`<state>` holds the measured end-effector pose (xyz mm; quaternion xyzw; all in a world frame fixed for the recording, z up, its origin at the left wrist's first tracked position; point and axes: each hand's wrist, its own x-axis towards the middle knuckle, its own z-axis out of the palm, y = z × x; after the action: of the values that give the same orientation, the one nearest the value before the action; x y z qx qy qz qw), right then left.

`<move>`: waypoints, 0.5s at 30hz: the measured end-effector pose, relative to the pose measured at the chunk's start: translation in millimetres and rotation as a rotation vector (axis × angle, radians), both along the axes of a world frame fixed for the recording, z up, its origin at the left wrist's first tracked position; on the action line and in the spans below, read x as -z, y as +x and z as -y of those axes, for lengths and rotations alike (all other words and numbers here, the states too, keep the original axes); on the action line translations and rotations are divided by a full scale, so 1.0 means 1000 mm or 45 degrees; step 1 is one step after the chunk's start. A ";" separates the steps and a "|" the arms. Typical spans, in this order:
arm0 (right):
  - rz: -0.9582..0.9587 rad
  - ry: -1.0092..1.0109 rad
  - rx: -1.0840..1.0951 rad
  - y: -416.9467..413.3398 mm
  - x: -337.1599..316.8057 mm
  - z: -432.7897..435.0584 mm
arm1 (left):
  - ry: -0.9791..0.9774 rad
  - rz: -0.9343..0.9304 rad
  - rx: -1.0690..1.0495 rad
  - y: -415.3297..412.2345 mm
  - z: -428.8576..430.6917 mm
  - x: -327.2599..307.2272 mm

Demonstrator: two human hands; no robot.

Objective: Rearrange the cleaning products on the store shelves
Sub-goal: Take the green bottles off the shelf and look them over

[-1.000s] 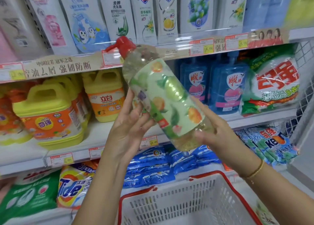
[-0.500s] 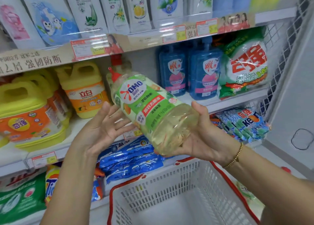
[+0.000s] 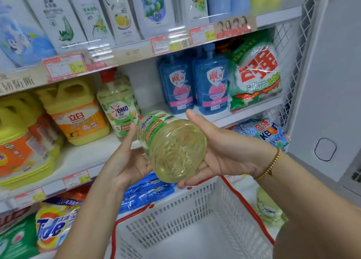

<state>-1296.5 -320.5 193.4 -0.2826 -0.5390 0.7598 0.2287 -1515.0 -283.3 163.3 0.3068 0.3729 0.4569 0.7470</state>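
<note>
Words and numbers you can read
OMO is on the standing bottle [image 3: 119, 110], 立白 on the yellow jug [image 3: 78, 120], Tide on the bottom-left bag [image 3: 53, 227], 12.00 on a price tag [image 3: 65, 67] on the top shelf [image 3: 134, 53] edge.

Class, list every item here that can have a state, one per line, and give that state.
held OMO bottle, on its side, base toward camera, holds yellowish liquid
left hand, supports the bottle, thumb straight
right hand, grips the bottle's base end
shelf OMO bottle, upright, red cap on
blue bottles, upright, side by side
yellow jug, upright
basket, nothing visible inside
</note>
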 end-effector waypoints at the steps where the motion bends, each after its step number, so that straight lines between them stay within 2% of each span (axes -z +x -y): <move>1: 0.031 0.020 -0.017 0.006 0.000 -0.003 | 0.001 0.015 -0.008 0.005 -0.001 0.000; 6: 0.107 0.201 -0.060 0.032 0.006 -0.017 | 0.185 0.032 -0.109 0.027 -0.010 -0.012; 9: 0.098 0.249 0.090 0.037 0.012 -0.030 | 0.358 -0.092 -0.221 0.031 -0.019 -0.012; 12: 0.148 0.326 0.306 0.034 0.018 -0.048 | 0.630 -0.310 -0.393 0.034 -0.025 -0.017; 15: 0.315 0.553 0.479 0.034 0.014 -0.067 | 0.827 -0.598 -0.588 0.044 -0.030 -0.027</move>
<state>-1262.6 -253.5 179.4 -0.4122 -0.6507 0.5310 0.3532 -1470.8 -253.0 190.3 0.5288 0.4282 0.6228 0.3861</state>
